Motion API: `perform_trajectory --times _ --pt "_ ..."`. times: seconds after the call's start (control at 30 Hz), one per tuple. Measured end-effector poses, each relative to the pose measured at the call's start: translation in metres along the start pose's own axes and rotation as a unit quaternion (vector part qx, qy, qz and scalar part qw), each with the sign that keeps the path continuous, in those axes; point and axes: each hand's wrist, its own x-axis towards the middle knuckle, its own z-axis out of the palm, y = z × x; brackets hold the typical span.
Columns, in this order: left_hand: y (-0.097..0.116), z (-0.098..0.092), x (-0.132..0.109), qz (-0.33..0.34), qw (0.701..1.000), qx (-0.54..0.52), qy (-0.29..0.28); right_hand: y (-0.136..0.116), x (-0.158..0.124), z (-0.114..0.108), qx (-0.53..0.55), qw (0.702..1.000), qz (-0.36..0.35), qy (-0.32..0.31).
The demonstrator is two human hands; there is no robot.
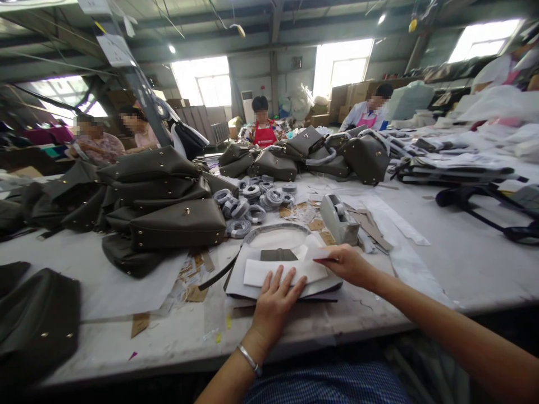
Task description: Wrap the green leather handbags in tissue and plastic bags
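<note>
A handbag (241, 275) lies flat before me, its handle (275, 228) wrapped in pale film and arching away from me. Across the bag rests a strip of white foam sheet (256, 271). My left hand (278, 297), fingers spread, lies flat on that strip. At the bag's right side my right hand (351, 265) pinches the end of a thin white sheet (309, 249), which curls up off the bag. A dark flap (275, 255) shows just beyond the foam. A grey tape dispenser (337, 219) stands past my right hand.
Dark handbags (177, 224) are piled at the left, with more bags (366, 157) at the back. Wrapped strap coils (252, 193) lie mid-table. Brown paper scraps (196, 293) litter the left. A black-strapped item (497, 207) lies right. Several co-workers (264, 132) sit beyond.
</note>
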Motion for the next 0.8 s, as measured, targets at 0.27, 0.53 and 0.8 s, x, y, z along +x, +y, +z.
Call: perform_trajectory --times 0.27,0.53,0.8 --pt "0.002 0.002 0.003 -0.012 0.999 -0.009 -0.028 0.003 -0.053 0.017 -0.177 0.966 -0.176 -0.063" --pt "0.008 -0.009 0.01 -0.063 0.993 -0.061 -0.076 0.026 -0.074 0.043 -0.217 0.953 -0.212 0.011" --pt "0.024 -0.041 0.031 -0.128 0.969 -0.164 -0.133 0.03 -0.082 0.048 -0.195 0.958 -0.209 0.012"
